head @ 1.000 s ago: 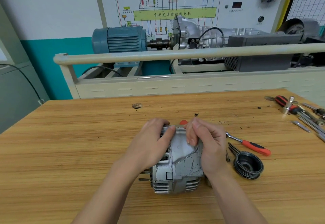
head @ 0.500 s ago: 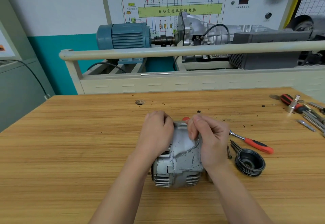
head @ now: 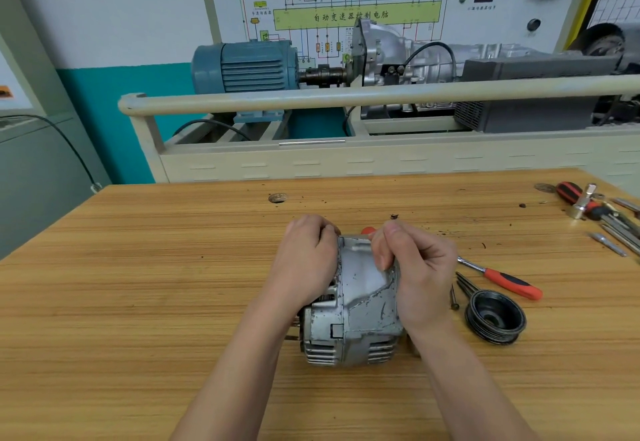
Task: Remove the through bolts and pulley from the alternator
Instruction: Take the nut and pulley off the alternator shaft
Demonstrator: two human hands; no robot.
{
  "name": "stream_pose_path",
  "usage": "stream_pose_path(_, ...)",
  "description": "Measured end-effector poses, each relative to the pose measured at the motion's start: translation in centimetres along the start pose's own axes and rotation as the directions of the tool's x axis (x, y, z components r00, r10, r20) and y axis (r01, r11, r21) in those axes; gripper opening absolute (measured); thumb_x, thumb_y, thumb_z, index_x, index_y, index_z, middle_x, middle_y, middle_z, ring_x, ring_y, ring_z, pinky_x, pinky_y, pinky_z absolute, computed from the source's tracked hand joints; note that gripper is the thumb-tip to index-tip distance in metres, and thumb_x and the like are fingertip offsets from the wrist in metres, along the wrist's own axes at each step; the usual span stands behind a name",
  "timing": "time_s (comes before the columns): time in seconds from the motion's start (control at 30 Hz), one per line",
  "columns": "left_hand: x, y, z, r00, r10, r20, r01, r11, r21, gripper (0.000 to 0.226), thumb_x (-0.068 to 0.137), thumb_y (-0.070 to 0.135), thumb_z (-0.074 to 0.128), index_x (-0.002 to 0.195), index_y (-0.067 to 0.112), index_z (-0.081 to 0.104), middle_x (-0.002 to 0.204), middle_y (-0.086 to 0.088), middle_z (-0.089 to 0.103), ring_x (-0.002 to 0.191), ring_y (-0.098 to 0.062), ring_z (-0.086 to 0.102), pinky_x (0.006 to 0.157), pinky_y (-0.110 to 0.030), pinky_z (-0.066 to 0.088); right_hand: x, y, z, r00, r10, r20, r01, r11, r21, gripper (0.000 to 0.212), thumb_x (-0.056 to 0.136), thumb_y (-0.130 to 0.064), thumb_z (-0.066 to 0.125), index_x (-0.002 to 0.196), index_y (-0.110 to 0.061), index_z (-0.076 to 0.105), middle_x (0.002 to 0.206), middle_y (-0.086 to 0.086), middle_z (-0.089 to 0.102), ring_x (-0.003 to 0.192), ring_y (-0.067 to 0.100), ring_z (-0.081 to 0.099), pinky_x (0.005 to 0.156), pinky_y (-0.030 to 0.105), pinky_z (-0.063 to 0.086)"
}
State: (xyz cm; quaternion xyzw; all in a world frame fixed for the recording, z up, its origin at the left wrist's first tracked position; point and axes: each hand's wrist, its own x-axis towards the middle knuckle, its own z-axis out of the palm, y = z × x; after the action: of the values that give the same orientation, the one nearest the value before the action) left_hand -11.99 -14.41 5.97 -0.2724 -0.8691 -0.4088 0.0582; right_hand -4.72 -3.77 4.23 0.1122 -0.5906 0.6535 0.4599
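The far end of the alternator (head: 360,305) is covered by both hands, so what the fingertips meet there cannot be made out, and the tools (head: 604,213) at the right edge of the wooden bench (head: 138,302) run out of frame. The left hand (head: 306,264) curls over the housing's left shoulder and the right hand (head: 417,274) grips its right side, fingers bent; the alternator lies mid-bench, with the black pulley (head: 495,317), some loose through bolts (head: 462,286) and an orange-handled ratchet (head: 502,279) just to its right
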Motion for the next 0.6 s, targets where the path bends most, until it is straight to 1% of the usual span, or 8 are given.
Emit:
stream_pose_path(0.1, 0.3, -0.1, 0.0, 0.998, -0.019, 0.053, 0.020, 1.000, -0.006, 0.023, 0.101, 0.023, 0.032, 0.098, 0.018, 0.055, 0.102, 0.006, 0.051, 0.103, -0.011, 0.042, 0.082, -0.027, 0.031, 0.1, 0.1, -0.1, 1.000, 0.006, 0.019, -0.006, 1.000, -0.011, 0.043, 0.087, -0.021, 0.051, 0.047, -0.006, 0.046, 0.045, 0.009, 0.039, 0.046, 0.026, 0.035, 0.054, 0.040, 0.034)
stream_pose_path(0.17, 0.4, -0.1, -0.1, 0.996, -0.038, 0.082, 0.039, 0.999, -0.018, 0.022, 0.101, 0.024, 0.032, 0.097, 0.018, 0.053, 0.097, 0.010, 0.048, 0.102, -0.011, 0.041, 0.082, -0.028, 0.032, 0.2, 0.1, -0.2, 0.999, 0.018, 0.052, -0.017, 1.000, -0.022, 0.043, 0.087, -0.021, 0.051, 0.047, -0.005, 0.047, 0.045, 0.008, 0.040, 0.047, 0.027, 0.036, 0.054, 0.043, 0.035)
stream_pose_path(0.27, 0.3, 0.1, -0.2, 0.996, -0.052, 0.069, 0.057, 0.996, -0.062, 0.020, 0.100, 0.023, 0.035, 0.090, 0.019, 0.053, 0.093, 0.012, 0.048, 0.098, -0.014, 0.043, 0.079, -0.031, 0.034, 0.6, 0.1, -0.3, 0.994, 0.032, 0.109, -0.029, 0.999, -0.027, 0.042, 0.086, -0.022, 0.051, 0.048, -0.004, 0.049, 0.046, 0.007, 0.042, 0.048, 0.024, 0.039, 0.055, 0.046, 0.037)
stream_pose_path(0.37, 0.4, 0.1, -0.2, 0.995, -0.086, 0.057, 0.092, 0.989, -0.115, 0.020, 0.097, 0.021, 0.039, 0.086, 0.017, 0.055, 0.090, 0.007, 0.052, 0.096, -0.017, 0.046, 0.075, -0.034, 0.036, 1.0, 0.0, -0.7, 0.985, 0.042, 0.168, -0.037, 0.999, -0.037, 0.039, 0.084, -0.023, 0.053, 0.049, -0.005, 0.052, 0.047, 0.002, 0.046, 0.049, 0.019, 0.043, 0.057, 0.047, 0.039)
stream_pose_path(0.43, 0.7, 0.2, -0.2, 0.990, -0.129, 0.064, 0.138, 0.975, -0.172, 0.019, 0.095, 0.019, 0.042, 0.086, 0.013, 0.058, 0.089, -0.001, 0.056, 0.096, -0.021, 0.049, 0.072, -0.036, 0.040, 1.1, -0.1, -1.0, 0.978, 0.044, 0.204, -0.036, 0.998, -0.044, 0.038, 0.084, -0.023, 0.055, 0.051, -0.005, 0.052, 0.048, 0.006, 0.047, 0.048, 0.024, 0.042, 0.056, 0.048, 0.039)
stream_pose_path(0.47, 0.8, 0.2, -0.2, 0.987, -0.152, 0.060, 0.161, 0.969, -0.189, 0.019, 0.094, 0.019, 0.045, 0.084, 0.011, 0.059, 0.088, -0.004, 0.058, 0.093, -0.022, 0.051, 0.068, -0.034, 0.039, 1.2, -0.1, -1.1, 0.976, 0.043, 0.215, -0.034, 0.998, -0.045, 0.037, 0.084, -0.022, 0.056, 0.052, -0.004, 0.052, 0.048, 0.010, 0.046, 0.048, 0.027, 0.040, 0.055, 0.049, 0.039)
stream_pose_path(0.53, 1.3, 0.5, -0.4, 0.983, -0.179, 0.041, 0.184, 0.967, -0.174, 0.022, 0.093, 0.019, 0.047, 0.077, 0.009, 0.059, 0.077, -0.004, 0.058, 0.076, -0.019, 0.052, 0.058, -0.029, 0.036, 1.2, -0.1, -1.1, 0.975, 0.037, 0.221, -0.029, 0.999, -0.038, 0.036, 0.083, -0.020, 0.057, 0.053, -0.003, 0.052, 0.049, 0.014, 0.046, 0.046, 0.029, 0.040, 0.053, 0.049, 0.038)
stream_pose_path(0.6, 1.7, 0.9, -0.5, 0.984, -0.180, 0.008, 0.180, 0.981, -0.077, 0.025, 0.092, 0.021, 0.048, 0.073, 0.009, 0.059, 0.065, -0.001, 0.055, 0.061, -0.016, 0.048, 0.052, -0.027, 0.033, 1.3, 0.1, -1.0, 0.975, 0.028, 0.220, -0.022, 0.999, -0.028, 0.035, 0.083, -0.019, 0.058, 0.053, -0.003, 0.053, 0.048, 0.014, 0.047, 0.045, 0.028, 0.040, 0.049, 0.049, 0.036)
